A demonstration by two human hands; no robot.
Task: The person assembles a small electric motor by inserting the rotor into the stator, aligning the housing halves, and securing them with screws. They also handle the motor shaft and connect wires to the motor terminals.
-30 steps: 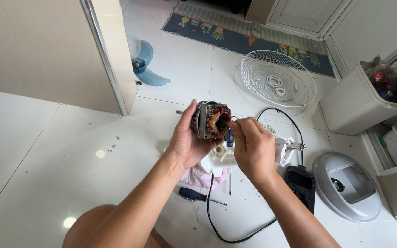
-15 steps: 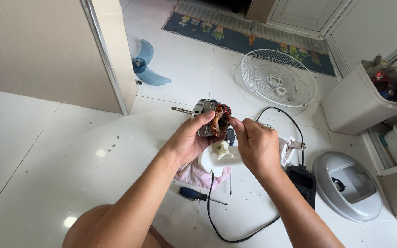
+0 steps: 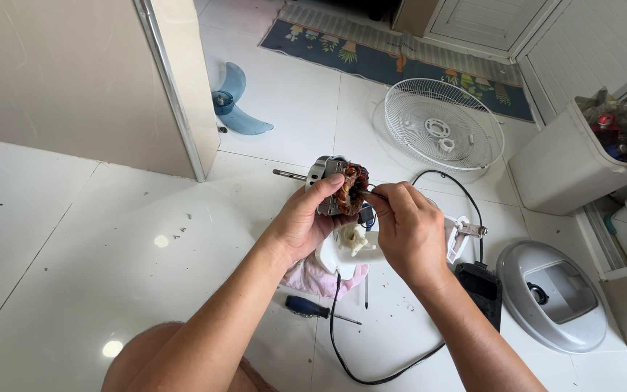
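Fan motor [image 3: 337, 185] gripped by left hand [image 3: 305, 221].

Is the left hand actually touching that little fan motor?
Touching. The head view shows the left hand wrapped around the fan motor, with the thumb pressed across its front and no gap.

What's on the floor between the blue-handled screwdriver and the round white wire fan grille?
In the head view, between the blue-handled screwdriver and white wire fan grille: pink cloth, white plastic housing, and both hands holding the fan motor.
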